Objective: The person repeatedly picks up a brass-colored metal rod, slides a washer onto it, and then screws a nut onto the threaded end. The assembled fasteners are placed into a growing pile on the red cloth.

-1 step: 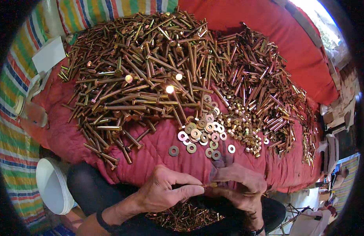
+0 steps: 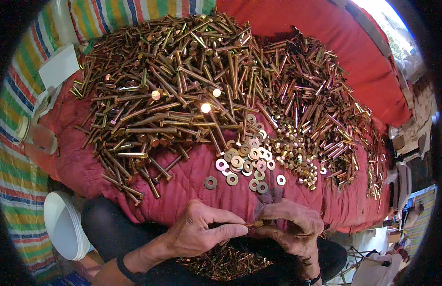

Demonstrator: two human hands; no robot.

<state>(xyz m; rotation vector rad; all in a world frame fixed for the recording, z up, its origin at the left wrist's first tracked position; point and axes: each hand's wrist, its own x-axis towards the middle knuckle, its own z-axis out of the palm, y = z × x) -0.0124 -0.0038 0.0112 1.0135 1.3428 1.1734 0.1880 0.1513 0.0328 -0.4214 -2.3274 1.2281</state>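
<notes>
Both hands meet at lower centre of frame. Left hand (image 2: 202,233): thumb and forefinger pinched shut on one end of a small brass-coloured bolt (image 2: 255,223). Right hand (image 2: 295,226): fingers curled closed around the bolt's other end; exact grip hidden. Bolt lies roughly level between the two hands, just below the edge of the red quilted cloth (image 2: 182,190). Below the hands, a heap of assembled bolts (image 2: 225,264) sits in the lap. Upper centre: big pile of long bolts (image 2: 168,95). Flat washers (image 2: 242,164) centre frame, nuts (image 2: 297,162) just right of them. White bucket (image 2: 63,224) lower left.
</notes>
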